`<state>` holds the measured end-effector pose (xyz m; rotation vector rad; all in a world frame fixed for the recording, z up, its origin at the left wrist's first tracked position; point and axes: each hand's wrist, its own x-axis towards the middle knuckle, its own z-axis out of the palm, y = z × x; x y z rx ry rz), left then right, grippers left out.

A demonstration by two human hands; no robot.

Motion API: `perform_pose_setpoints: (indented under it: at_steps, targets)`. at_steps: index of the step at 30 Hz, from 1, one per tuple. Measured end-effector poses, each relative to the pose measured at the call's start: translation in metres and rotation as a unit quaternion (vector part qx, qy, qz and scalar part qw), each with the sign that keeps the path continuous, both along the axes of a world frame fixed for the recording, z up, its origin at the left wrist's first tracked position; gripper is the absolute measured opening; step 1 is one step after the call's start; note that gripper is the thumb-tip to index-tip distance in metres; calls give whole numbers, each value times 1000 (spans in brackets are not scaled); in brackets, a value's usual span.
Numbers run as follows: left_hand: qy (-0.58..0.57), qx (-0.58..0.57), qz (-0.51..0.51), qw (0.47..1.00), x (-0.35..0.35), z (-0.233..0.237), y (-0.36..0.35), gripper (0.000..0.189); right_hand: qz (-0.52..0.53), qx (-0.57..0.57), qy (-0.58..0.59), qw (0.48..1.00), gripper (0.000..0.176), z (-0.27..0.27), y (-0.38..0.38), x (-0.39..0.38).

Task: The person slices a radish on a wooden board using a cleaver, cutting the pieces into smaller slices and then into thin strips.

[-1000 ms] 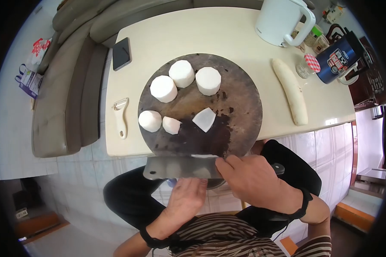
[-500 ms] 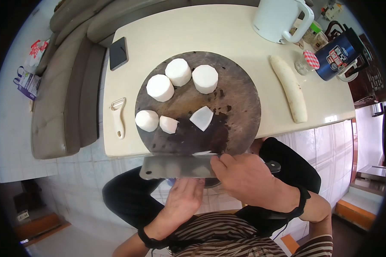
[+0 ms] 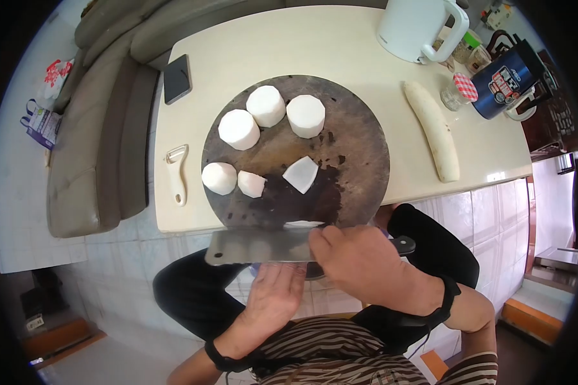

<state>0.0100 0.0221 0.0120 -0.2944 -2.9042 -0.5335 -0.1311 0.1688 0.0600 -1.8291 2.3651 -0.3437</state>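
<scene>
surface: 1 (image 3: 289,38)
board: 1 (image 3: 359,160), round, on surface
cleaver: 1 (image 3: 263,247), board's near edge
white root: 1 (image 3: 433,131), right of board
right hand: clamped on cleaver (image 3: 366,260)
left hand: beside blade, grip hidden, can't tell (image 3: 276,295)
white chunks: 6 (image 3: 306,116), on board

Board (image 3: 361,151) is open at right, cleaver (image 3: 263,246) blocking front.

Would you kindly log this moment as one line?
right hand: holds cleaver; left hand: near cleaver, hold unclear; board: bears white pieces; peeler: beside board
</scene>
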Motion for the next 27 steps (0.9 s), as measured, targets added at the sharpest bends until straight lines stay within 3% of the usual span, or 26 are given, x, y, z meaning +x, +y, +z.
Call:
perform_pose_setpoints:
  at_steps: [2, 11, 14, 20, 27]
  targets:
    - [24, -6, -4, 1000, 0, 1, 0, 19, -6, -20, -11, 1000, 21, 1, 5, -2]
    - [-73, 21, 12, 997, 10, -1, 3, 21, -2, 5, 3, 1000, 19, 10, 6, 3]
    - [-47, 63, 37, 996, 6, 0, 5, 21, 8, 25, -1, 1000, 18, 7, 0, 3]
    - [31, -37, 3, 999, 4, 3, 2, 21, -1, -27, -28, 999, 18, 3, 8, -3]
    - [-73, 13, 11, 997, 14, -1, 4, 23, 2, 0, -6, 1000, 20, 7, 11, 3]
